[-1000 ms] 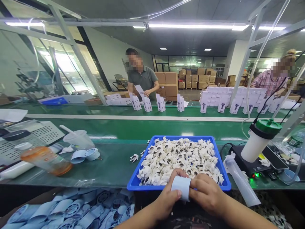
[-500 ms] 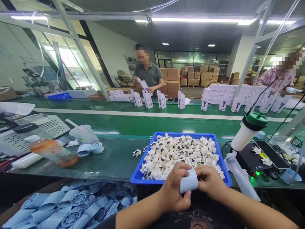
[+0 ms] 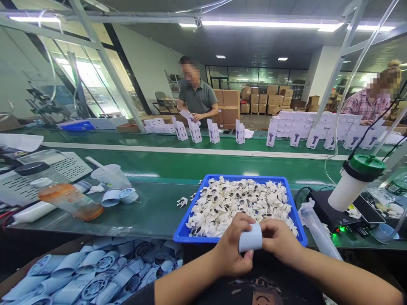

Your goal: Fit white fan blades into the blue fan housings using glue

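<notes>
A pale blue, short, smooth-walled cylinder of plastic-looking material (image 3: 250, 238) is held aloft at the lower centre-right of the frame. It lies on its side, its right end tipped slightly upward, between the left fingers (image 3: 244, 219) and right fingers (image 3: 270, 225). Its curved wall looks undented; its inside is hidden.

small white boxes (image 3: 240, 134) are ranged in a spaced row along the far side of the green belt (image 3: 178, 163); more are stacked behind, at right. one is handled by a person in a grey polo (image 3: 203, 98); a plaid shirt (image 3: 361, 105) is noted farther right. brown cartons (image 3: 231, 106) are piled beyond. near left, an orange-tinted bottle (image 3: 70, 201) and plastic cup (image 3: 111, 177) are seen; near right, a black device (image 3: 327, 212) is partly hidden by a green-lidded canister (image 3: 343, 192).
</notes>
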A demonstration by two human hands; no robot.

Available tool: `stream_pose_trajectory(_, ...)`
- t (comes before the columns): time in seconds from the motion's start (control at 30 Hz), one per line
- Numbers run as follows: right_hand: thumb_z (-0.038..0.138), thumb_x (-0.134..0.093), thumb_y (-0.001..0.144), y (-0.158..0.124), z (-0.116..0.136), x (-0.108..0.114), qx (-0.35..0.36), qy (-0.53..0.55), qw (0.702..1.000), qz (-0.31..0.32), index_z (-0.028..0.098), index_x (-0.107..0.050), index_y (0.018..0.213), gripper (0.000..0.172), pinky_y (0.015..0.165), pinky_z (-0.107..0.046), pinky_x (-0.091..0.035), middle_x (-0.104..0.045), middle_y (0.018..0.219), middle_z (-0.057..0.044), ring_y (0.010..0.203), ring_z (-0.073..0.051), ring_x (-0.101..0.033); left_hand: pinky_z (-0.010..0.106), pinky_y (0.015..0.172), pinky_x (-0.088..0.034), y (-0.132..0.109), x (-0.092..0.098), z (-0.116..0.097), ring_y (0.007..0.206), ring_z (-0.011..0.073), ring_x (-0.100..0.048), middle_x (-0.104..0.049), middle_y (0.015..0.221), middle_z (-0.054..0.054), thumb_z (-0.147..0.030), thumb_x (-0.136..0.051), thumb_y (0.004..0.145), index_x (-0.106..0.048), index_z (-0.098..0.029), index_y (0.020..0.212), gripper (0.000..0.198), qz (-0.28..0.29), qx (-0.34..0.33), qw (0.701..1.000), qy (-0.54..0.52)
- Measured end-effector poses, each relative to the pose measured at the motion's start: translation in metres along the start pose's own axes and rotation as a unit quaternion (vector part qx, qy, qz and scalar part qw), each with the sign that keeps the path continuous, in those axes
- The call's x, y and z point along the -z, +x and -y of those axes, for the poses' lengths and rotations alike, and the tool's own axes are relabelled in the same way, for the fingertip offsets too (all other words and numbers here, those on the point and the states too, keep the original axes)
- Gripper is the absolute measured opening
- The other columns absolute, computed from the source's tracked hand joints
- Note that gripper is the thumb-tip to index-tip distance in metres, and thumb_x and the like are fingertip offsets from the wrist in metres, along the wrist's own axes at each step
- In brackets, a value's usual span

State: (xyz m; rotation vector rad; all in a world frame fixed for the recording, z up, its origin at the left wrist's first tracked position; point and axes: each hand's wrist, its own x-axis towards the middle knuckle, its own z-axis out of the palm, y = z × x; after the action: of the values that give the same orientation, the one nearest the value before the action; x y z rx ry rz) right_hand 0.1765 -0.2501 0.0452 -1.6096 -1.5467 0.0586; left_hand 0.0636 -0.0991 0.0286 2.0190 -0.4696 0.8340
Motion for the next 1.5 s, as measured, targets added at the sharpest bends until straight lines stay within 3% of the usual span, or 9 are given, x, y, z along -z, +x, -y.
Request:
stream_pose_trajectory(0.13,0.036,-0.058,0.088,-0.002,-0.008,0.008,0.027,0.002,0.999,0.024,0.02,-0.069,0.08,0.021,0.076,-0.033,-0.053,-0.069,0.084,-0.009,0.079,-0.018,-0.063,0.04,0.081,-0.046,0.002,-0.003,-0.001,0.096,0.0232,-0.049,-0.045,0.107,0.007,-0.021,-0.048,0.075,-0.033,-0.026,0.117,0.045,-0.008,0.099,0.992,-0.081)
stream_pose_trajectory(0.3,0.024,-0.044,0.097,-0.006,-0.004,-0.002,-0.044,0.009,0.999,0.001,0.012,-0.065,0.084,0.027,0.05,-0.02,-0.047,-0.064,0.064,-0.003,0.054,-0.011,-0.057,0.041,0.081,-0.043,0.004,0.002,-0.003,0.097,0.0248,-0.048,-0.044,0.109,0.007,-0.015,-0.056,0.066,-0.035,-0.03,0.117,0.058,0.031,-0.006,0.999,-0.035)
stream_pose_trajectory(0.5,0.034,-0.063,0.083,-0.007,-0.003,0.009,-0.025,0.019,0.999,0.014,0.019,-0.072,0.078,0.018,0.076,-0.031,-0.054,-0.071,0.085,-0.009,0.079,-0.018,-0.065,0.04,0.083,-0.044,0.003,-0.002,-0.002,0.097,0.0226,-0.048,-0.044,0.109,0.007,-0.016,-0.049,0.073,-0.032,-0.027,0.117,0.049,0.031,0.111,0.987,-0.11)
stream_pose_trajectory(0.67,0.025,-0.04,0.098,-0.003,0.0,-0.001,-0.055,0.022,0.998,-0.001,0.013,-0.07,0.087,0.034,0.045,-0.02,-0.043,-0.063,0.059,-0.003,0.048,-0.011,-0.054,0.042,0.083,-0.042,0.005,-0.002,-0.002,0.1,0.0256,-0.047,-0.044,0.11,0.007,-0.015,-0.056,0.065,-0.035,-0.029,0.115,0.056,0.025,0.027,0.998,-0.042)
stream_pose_trajectory(0.87,0.037,-0.058,0.084,0.003,0.001,0.02,0.013,0.012,1.0,0.024,0.019,-0.073,0.081,0.023,0.072,-0.032,-0.053,-0.072,0.082,-0.009,0.073,-0.018,-0.063,0.037,0.079,-0.043,0.002,-0.006,-0.004,0.094,0.0214,-0.05,-0.047,0.109,0.006,-0.025,-0.046,0.08,-0.034,-0.027,0.116,0.037,0.011,0.177,0.966,-0.188)
stream_pose_trajectory(1.1,0.018,-0.054,0.09,0.008,0.01,0.011,-0.032,0.003,0.999,-0.008,0.014,-0.068,0.077,0.02,0.045,-0.016,-0.043,-0.063,0.059,0.0,0.051,-0.009,-0.056,0.044,0.087,-0.042,0.005,0.0,-0.007,0.102,0.0254,-0.048,-0.045,0.112,0.007,-0.018,-0.056,0.071,-0.036,-0.029,0.116,0.05,0.001,0.036,0.998,-0.041)
stream_pose_trajectory(1.3,0.016,-0.058,0.087,0.015,0.022,0.023,0.036,-0.024,0.998,-0.047,0.021,-0.071,0.092,0.015,0.076,-0.027,-0.054,-0.07,0.09,-0.006,0.083,-0.016,-0.065,0.038,0.087,-0.045,0.01,0.001,-0.004,0.104,0.0233,-0.051,-0.05,0.117,0.008,-0.039,-0.054,0.087,-0.038,-0.028,0.12,0.038,-0.043,0.131,0.971,-0.195)
stream_pose_trajectory(1.4,0.018,-0.056,0.09,0.018,0.025,0.024,0.104,-0.072,0.988,-0.084,0.023,-0.069,0.097,0.016,0.075,-0.025,-0.055,-0.07,0.09,-0.005,0.083,-0.014,-0.065,0.036,0.088,-0.046,0.011,0.0,-0.01,0.107,0.0226,-0.052,-0.051,0.119,0.008,-0.043,-0.059,0.087,-0.041,-0.028,0.121,0.041,-0.064,0.139,0.964,-0.217)
stream_pose_trajectory(1.5,0.017,-0.055,0.092,0.019,0.025,0.02,0.11,-0.088,0.983,-0.12,0.023,-0.066,0.102,0.016,0.074,-0.024,-0.056,-0.069,0.09,-0.004,0.083,-0.013,-0.065,0.032,0.084,-0.049,0.014,0.005,-0.015,0.105,0.0215,-0.055,-0.053,0.118,0.008,-0.042,-0.067,0.083,-0.046,-0.028,0.122,0.047,-0.091,0.117,0.969,-0.197)
